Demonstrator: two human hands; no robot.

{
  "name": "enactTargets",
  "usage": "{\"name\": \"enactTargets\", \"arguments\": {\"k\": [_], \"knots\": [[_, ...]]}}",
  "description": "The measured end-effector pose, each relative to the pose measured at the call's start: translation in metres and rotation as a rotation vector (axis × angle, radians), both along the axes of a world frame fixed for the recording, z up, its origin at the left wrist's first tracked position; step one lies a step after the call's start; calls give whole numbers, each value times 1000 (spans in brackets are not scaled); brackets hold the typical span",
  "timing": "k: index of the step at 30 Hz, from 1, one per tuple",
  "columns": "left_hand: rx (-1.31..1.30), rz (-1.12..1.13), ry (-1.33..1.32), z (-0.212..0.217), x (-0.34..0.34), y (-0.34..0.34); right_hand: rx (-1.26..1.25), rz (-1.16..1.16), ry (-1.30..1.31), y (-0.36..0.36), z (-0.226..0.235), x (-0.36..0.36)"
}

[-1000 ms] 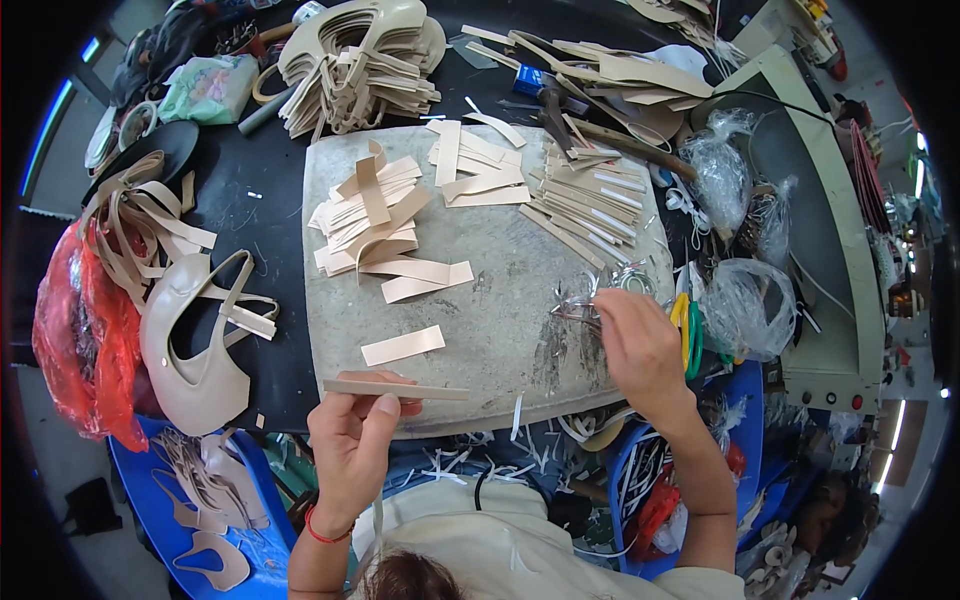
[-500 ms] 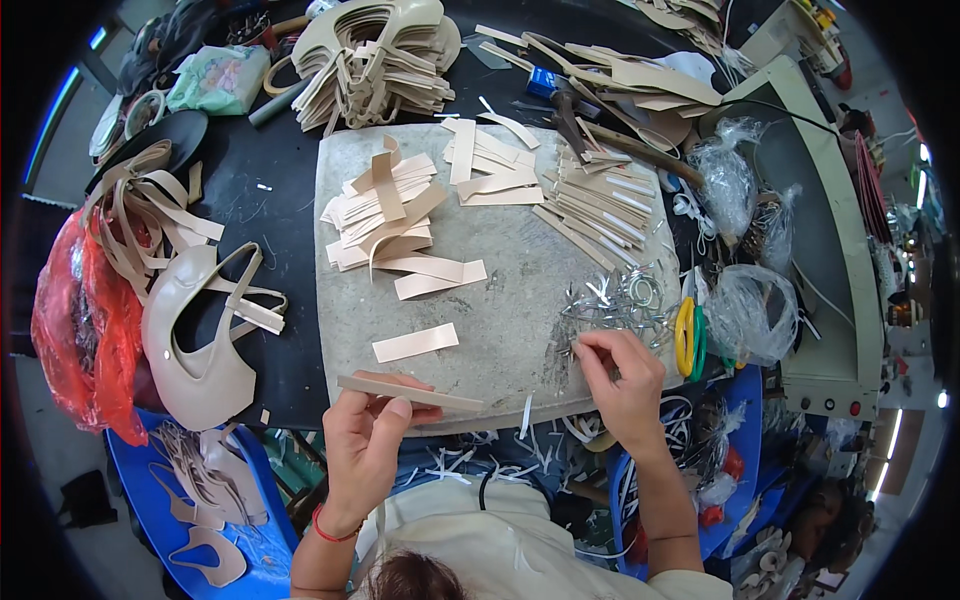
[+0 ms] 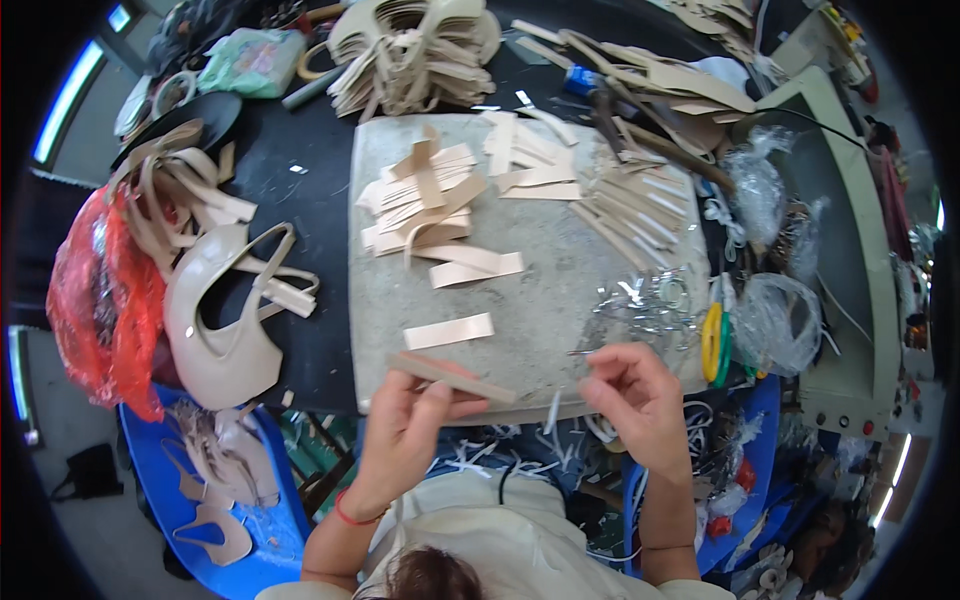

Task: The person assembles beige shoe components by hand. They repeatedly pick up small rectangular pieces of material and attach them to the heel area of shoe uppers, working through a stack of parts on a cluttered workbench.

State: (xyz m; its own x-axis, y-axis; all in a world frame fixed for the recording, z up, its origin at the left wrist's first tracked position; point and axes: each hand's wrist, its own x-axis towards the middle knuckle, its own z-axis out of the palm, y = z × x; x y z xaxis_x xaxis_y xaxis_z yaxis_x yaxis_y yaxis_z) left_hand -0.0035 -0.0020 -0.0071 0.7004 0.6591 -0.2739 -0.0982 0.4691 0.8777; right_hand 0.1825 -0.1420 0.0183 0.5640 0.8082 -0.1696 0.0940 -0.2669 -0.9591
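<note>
My left hand [image 3: 405,415] grips a narrow beige leather strip [image 3: 455,378], seen nearly edge-on, at the near edge of the grey work slab [image 3: 560,310]. My right hand [image 3: 640,400] is closed in a pinch, with a small thin metal piece [image 3: 580,352] poking from its fingertips; its exact kind is too small to tell. Just beyond it lies a scatter of small metal pieces [image 3: 640,305]. A single flat leather strip [image 3: 449,331] rests beyond my left hand. Farther back is a loose pile of leather strips [image 3: 420,205].
Narrow stacked strips [image 3: 635,215] lie at the slab's far right, scissors [image 3: 712,335] with yellow and green handles at its right edge. A cut-out beige panel [image 3: 215,340] and a red plastic bag [image 3: 95,310] are at left. Blue bins [image 3: 215,545] stand below the table.
My right hand has moved left, away from the metal scatter, with a thin metal piece now showing at its fingertips. My left hand keeps the strip. The whole view has shifted slightly.
</note>
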Motion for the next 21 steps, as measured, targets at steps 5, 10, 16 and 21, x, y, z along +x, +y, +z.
{"name": "enactTargets", "arguments": {"k": [5, 10, 16, 21], "knots": [[0, -45, -4, 3, 3, 1, -55, 208, 244, 27, -2, -22], [-12, -63, 12, 3, -1, 3, -112, 250, 259, 37, -3, -25], [-76, -30, -51, 4, -3, 2, -131, 183, 103, 39, -2, -30], [-133, -3, -23, 9, -9, 14, -194, 243, -198, 35, 10, -21]]}}
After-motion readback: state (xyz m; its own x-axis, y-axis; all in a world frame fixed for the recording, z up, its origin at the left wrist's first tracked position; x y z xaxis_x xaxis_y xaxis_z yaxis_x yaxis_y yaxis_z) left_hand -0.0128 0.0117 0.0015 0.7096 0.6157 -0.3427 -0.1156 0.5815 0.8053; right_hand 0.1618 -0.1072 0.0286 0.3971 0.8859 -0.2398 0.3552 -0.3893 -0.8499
